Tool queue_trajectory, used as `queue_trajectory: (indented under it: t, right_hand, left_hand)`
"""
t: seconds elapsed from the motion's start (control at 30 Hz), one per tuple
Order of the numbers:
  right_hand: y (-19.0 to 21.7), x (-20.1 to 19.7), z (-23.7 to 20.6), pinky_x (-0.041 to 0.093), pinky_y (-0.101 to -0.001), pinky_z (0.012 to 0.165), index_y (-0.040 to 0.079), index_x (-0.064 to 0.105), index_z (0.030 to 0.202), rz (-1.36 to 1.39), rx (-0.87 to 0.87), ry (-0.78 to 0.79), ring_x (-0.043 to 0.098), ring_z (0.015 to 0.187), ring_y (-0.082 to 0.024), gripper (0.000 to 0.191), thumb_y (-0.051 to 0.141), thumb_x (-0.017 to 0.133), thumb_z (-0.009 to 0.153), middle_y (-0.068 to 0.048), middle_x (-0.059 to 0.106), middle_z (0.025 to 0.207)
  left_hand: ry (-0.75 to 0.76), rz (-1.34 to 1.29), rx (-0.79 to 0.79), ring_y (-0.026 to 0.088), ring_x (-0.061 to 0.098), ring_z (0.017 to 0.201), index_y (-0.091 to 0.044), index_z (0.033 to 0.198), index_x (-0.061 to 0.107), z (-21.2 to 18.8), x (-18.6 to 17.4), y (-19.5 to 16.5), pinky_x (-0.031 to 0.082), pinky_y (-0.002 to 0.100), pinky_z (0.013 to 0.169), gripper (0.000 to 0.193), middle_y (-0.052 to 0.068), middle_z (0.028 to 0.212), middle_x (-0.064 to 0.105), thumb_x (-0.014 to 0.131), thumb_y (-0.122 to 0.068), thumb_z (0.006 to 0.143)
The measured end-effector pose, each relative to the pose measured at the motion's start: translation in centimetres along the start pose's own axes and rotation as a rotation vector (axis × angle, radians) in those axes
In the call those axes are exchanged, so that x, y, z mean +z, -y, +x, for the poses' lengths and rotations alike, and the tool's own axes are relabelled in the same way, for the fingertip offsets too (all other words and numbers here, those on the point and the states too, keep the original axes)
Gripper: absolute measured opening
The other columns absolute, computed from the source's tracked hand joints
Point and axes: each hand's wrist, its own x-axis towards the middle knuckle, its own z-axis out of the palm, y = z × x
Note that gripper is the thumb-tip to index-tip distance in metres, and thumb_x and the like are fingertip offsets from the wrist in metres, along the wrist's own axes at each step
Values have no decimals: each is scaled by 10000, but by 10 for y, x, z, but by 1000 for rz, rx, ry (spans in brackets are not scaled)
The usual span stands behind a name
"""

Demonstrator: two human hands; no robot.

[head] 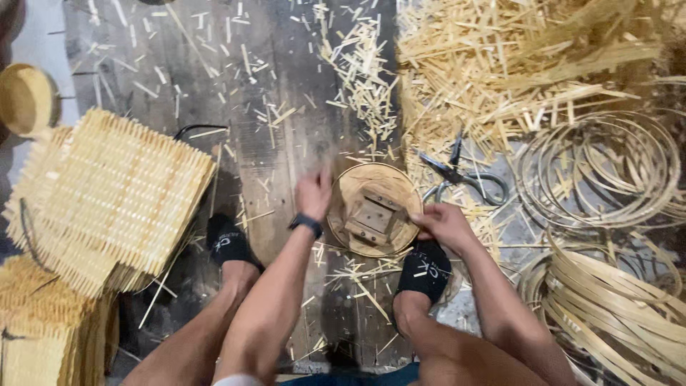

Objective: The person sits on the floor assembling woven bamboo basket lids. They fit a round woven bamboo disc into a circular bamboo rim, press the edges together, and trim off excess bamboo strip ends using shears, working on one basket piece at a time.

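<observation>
A round wooden mould (pixel 373 209) with a square block fixed on its top lies on the plank floor between my feet. My left hand (pixel 314 194) rests against its left rim, fingers together; a dark band is on that wrist. My right hand (pixel 441 224) grips the right rim, fingers curled over the edge. My right foot in a black sock (pixel 426 269) sits just below the mould. My left foot in a black sock (pixel 229 241) is further left.
Metal shears (pixel 457 175) lie right of the mould. Several coiled bamboo hoops (pixel 600 168) and a bundle of strips (pixel 614 300) fill the right side. A heap of bamboo offcuts (pixel 500 64) lies behind. Stacked woven mats (pixel 114 193) stand left, with a round basket (pixel 25 100) beyond.
</observation>
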Motion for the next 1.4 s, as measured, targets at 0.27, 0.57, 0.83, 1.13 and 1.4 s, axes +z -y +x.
queue_trajectory:
  t: [0.27, 0.57, 0.83, 1.13, 1.4]
  right_hand:
    - [-29, 14, 2, 613, -296, 636, -25, 755, 982, 181, 3, -30, 676, 687, -146, 198, 164, 712, 943, -70, 717, 807]
    - [-14, 21, -24, 617, -266, 675, -63, 703, 1019, 499, -40, 96, 735, 766, -147, 204, 125, 649, 961, -81, 751, 885]
    - [-52, 44, 3, 627, -328, 598, -149, 698, 967, 198, -25, -147, 741, 688, -263, 262, 111, 666, 974, -153, 747, 834]
    - [31, 42, -35, 527, -450, 985, 57, 187, 1508, -58, -426, 34, 520, 1250, -270, 1125, 376, 884, 684, -153, 452, 1393]
    - [57, 67, -26, 528, -356, 974, -62, 489, 1331, -373, -439, -215, 675, 1088, -256, 965, 418, 909, 607, -183, 670, 1199]
  left_hand:
    - [182, -304, -340, 147, 743, 801, -8, 1106, 793, -30, -16, 34, 596, 299, 763, 410, 133, 961, 814, 874, -227, 769]
    - [436, -1433, -625, 264, 755, 985, -23, 1154, 683, -85, -13, 29, 636, 400, 828, 313, 149, 1119, 779, 628, -248, 943]
    - [302, -1400, -736, 275, 726, 986, 0, 1182, 644, -124, 51, 45, 642, 426, 832, 252, 137, 1110, 732, 596, -184, 1016]
    - [108, -532, 202, 291, 725, 966, -39, 1195, 731, -112, -83, -28, 635, 409, 803, 318, 160, 1109, 730, 711, -230, 943]
    - [-70, -473, 433, 255, 747, 1096, -73, 1356, 656, -103, -93, -91, 594, 353, 926, 477, 162, 1313, 713, 482, -427, 1088]
